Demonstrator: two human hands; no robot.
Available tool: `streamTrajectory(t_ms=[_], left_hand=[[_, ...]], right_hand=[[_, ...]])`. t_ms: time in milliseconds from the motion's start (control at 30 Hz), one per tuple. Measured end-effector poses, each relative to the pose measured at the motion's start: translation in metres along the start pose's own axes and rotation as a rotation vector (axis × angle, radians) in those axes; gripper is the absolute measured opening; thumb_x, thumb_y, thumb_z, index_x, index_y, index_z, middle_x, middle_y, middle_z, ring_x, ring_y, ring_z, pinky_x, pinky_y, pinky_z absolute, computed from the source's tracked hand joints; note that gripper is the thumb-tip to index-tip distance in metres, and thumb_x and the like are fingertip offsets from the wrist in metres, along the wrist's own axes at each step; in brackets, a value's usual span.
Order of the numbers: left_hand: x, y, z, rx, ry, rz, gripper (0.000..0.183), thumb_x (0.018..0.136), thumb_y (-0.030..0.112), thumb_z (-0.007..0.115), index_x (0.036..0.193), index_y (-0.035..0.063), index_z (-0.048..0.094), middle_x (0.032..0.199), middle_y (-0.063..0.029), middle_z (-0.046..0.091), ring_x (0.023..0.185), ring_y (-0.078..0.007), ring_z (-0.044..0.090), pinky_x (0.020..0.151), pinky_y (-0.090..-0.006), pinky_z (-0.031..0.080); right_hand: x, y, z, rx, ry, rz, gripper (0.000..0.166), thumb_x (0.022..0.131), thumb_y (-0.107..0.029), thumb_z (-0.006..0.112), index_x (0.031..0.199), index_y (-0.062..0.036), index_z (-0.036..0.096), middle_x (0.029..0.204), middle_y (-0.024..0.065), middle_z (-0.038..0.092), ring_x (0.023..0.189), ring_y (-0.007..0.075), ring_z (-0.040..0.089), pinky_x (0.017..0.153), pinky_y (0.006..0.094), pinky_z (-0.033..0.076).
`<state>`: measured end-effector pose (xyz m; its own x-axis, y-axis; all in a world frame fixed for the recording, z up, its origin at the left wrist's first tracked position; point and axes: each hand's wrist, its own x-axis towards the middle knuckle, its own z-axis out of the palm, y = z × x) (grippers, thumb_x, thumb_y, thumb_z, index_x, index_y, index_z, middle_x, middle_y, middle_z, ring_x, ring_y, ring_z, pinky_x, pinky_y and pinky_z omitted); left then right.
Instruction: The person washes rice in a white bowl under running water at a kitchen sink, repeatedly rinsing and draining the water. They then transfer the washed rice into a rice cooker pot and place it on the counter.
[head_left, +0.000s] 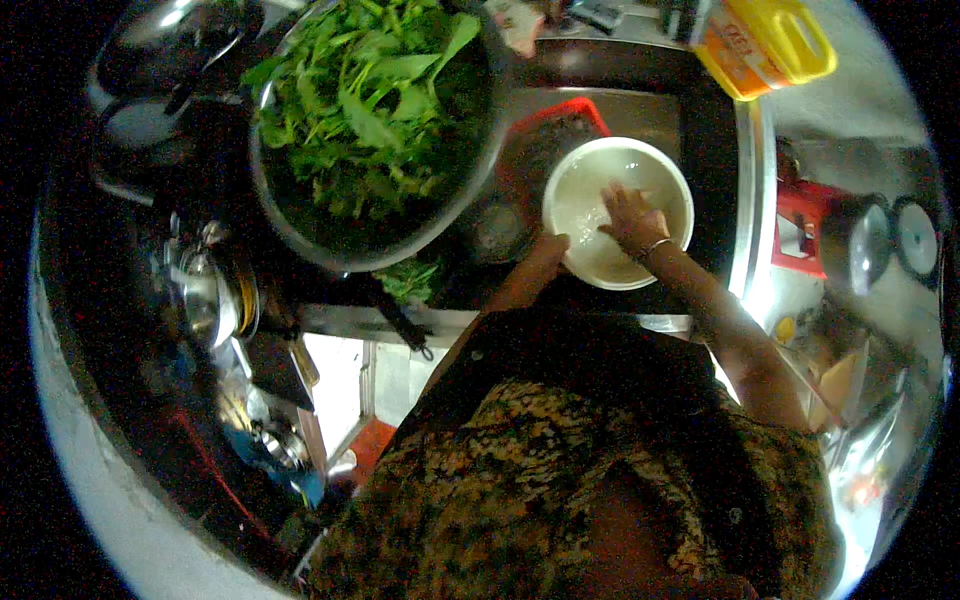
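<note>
A round white bowl (566, 259) with cloudy, pale liquid stands right of centre. My left hand (553, 247) is at the bowl's lower left rim and seems to grip it, the thumb showing at the edge. Over the bowl's inside is my right hand (634, 219), fingers spread, a bangle on its wrist; how deep the fingertips reach into the liquid cannot be told. Left of the bowl, a large round metal pan (330, 259) holds a heap of leafy greens (367, 112). Behind the bowl, a red plastic basket (589, 107) is partly hidden by it.
A yellow plastic container with a handle (772, 49) stands at the upper right. Dark pots (866, 244) and a red plastic crate (802, 225) lie beyond the counter's right metal edge (752, 202). Metal vessels (206, 300) are at the left. A dark handle (405, 322) juts over the front edge.
</note>
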<state>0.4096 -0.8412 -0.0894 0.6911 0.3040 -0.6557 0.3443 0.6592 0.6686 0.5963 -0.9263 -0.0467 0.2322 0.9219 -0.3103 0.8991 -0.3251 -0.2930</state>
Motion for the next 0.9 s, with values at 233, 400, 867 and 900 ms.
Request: streamTrajectory(t_ms=[233, 400, 867, 900], left_hand=[[0.022, -0.008, -0.015, 0.214, 0.231, -0.117, 0.042, 0.073, 0.019, 0.049, 0.109, -0.0012, 0.042, 0.088, -0.0091, 0.051, 0.074, -0.0179, 0.049, 0.064, -0.0300, 0.041], [0.028, -0.020, -0.037, 0.257, 0.354, -0.143, 0.042, 0.069, 0.011, 0.049, 0.107, -0.0044, 0.041, 0.082, -0.0106, 0.052, 0.065, -0.0198, 0.050, 0.056, -0.0317, 0.042], [0.029, -0.010, -0.040, 0.460, 0.430, -0.154, 0.042, 0.062, 0.012, 0.052, 0.099, -0.0069, 0.046, 0.087, -0.0147, 0.052, 0.073, -0.0263, 0.049, 0.067, -0.0358, 0.041], [0.030, -0.011, -0.041, 0.408, 0.421, -0.151, 0.041, 0.062, 0.012, 0.053, 0.097, -0.0069, 0.047, 0.087, -0.0147, 0.052, 0.073, -0.0262, 0.049, 0.066, -0.0355, 0.041]], right_hand=[[0.018, 0.010, 0.033, 0.206, -0.200, 0.186, 0.048, 0.076, -0.035, 0.049, 0.118, -0.0140, 0.041, 0.126, 0.0164, 0.032, 0.118, 0.0311, 0.028, 0.089, 0.0560, 0.026], [0.007, -0.021, -0.027, -0.022, -0.052, 0.052, 0.028, 0.079, -0.023, 0.044, 0.102, -0.0098, 0.052, 0.107, 0.0186, 0.048, 0.096, 0.0289, 0.050, 0.078, 0.0398, 0.042], [-0.006, 0.008, -0.049, -0.162, 0.635, 0.143, 0.044, 0.075, -0.016, 0.043, 0.118, -0.0083, 0.040, 0.117, 0.0148, 0.040, 0.097, 0.0247, 0.045, 0.074, 0.0354, 0.040], [0.002, 0.019, -0.031, -0.158, 0.573, 0.224, 0.049, 0.075, -0.016, 0.042, 0.123, -0.0083, 0.034, 0.117, 0.0151, 0.038, 0.096, 0.0244, 0.045, 0.073, 0.0348, 0.040]])
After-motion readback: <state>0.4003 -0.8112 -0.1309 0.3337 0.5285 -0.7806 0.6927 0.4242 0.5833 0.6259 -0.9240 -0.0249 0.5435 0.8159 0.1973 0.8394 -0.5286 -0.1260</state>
